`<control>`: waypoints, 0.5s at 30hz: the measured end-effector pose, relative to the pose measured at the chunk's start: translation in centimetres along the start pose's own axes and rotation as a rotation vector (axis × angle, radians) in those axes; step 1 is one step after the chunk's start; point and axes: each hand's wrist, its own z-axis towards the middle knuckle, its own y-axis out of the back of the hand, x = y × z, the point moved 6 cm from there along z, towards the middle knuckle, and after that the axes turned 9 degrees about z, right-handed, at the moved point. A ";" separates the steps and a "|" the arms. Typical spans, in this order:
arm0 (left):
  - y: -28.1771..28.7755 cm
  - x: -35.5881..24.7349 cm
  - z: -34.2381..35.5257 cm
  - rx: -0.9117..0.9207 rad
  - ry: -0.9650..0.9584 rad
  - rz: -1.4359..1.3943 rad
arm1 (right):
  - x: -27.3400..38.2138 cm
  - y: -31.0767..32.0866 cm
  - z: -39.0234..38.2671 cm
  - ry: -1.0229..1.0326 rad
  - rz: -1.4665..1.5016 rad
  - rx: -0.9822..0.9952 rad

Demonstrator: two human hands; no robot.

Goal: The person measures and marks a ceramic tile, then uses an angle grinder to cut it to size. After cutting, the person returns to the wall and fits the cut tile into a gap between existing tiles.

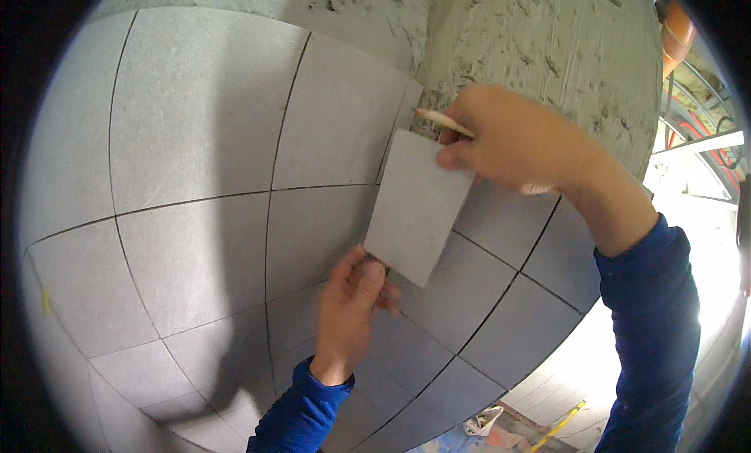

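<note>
A person is holding a loose grey tile piece (415, 206) flat against the tiled wall (195, 140), and everything here is placed from that piece. The right hand (508, 140) is gripping its upper right corner, thumb pressing on the face, the fingers also pinching a pale pencil (444, 122) that is lying just above the piece's top edge. The left hand (352, 304) is supporting the lower corner, its fingers clasping the bottom edge from beneath. Above the piece, rough bare plaster (540, 46) is meeting the laid tiles. Far below and to its right, a yellow tool (557, 429) is lying on the floor.
</note>
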 end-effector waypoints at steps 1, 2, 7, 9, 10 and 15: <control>-0.5 0.2 -0.1 0.052 0.058 -0.060 | -0.4 0.3 0.4 -0.058 -0.002 0.025; -1.1 0.2 0.0 0.126 0.101 -0.156 | -0.5 0.5 0.8 -0.069 -0.001 0.037; -2.3 0.1 2.6 0.145 0.138 -0.270 | -1.0 0.5 2.4 -0.135 0.004 0.076; -2.6 0.0 3.4 0.115 0.115 -0.292 | -1.1 0.9 2.5 -0.140 0.052 0.077; -2.8 0.0 3.6 0.107 0.116 -0.304 | -1.3 1.1 2.4 -0.160 0.069 0.078; -2.5 -1.6 2.2 0.014 -0.019 -0.286 | -1.3 2.2 1.1 -0.067 0.148 0.051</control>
